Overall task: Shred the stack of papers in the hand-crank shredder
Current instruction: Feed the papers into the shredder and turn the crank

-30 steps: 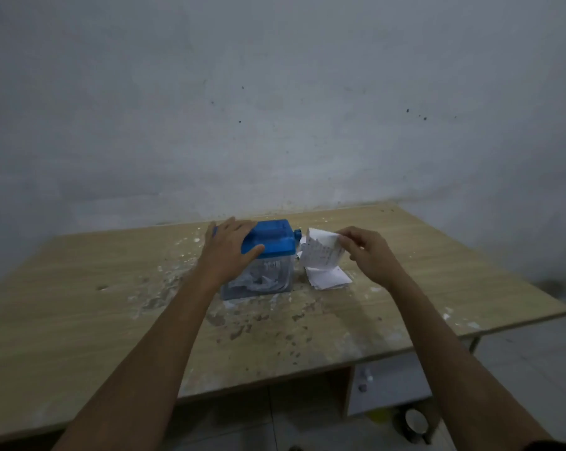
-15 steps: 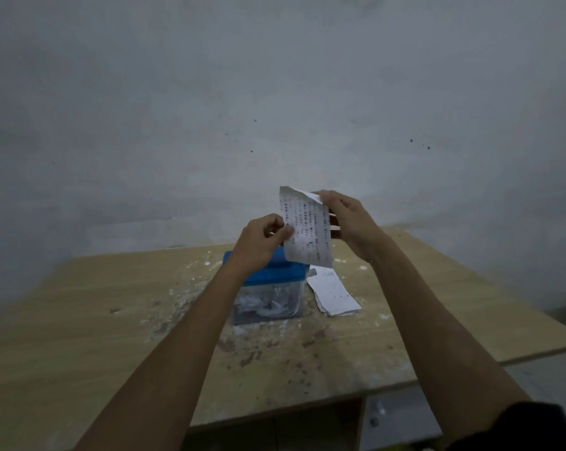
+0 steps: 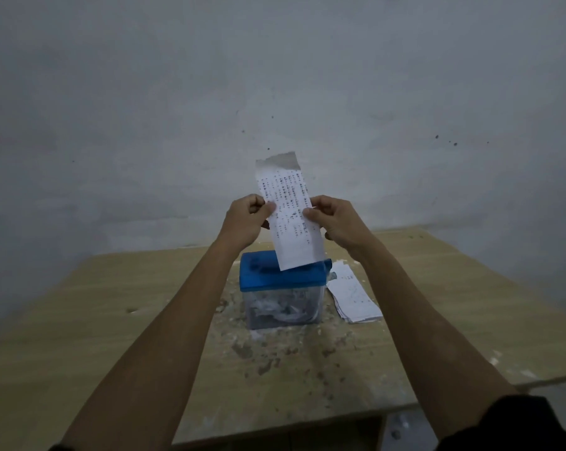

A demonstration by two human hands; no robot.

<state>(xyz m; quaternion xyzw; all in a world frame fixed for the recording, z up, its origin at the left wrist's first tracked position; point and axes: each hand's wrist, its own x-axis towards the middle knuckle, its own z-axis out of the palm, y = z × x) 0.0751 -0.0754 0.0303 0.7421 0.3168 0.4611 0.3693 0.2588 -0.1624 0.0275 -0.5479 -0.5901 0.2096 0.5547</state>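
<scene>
A printed paper strip with a torn top edge hangs upright above the shredder. My left hand pinches its left edge and my right hand pinches its right edge, at mid height. The strip's lower end overlaps the blue lid of the hand-crank shredder, whose clear bin holds shredded paper. The crank at the lid's right end is only partly visible. A stack of papers lies flat on the table just right of the shredder.
The wooden table is speckled with paper bits and stains around the shredder. A grey wall stands close behind its far edge. The table's right corner and front edge drop to a tiled floor.
My left hand left the shredder lid and took the strip's left edge. Both hands raised the sheet higher and unfolded it to full length over the shredder.
</scene>
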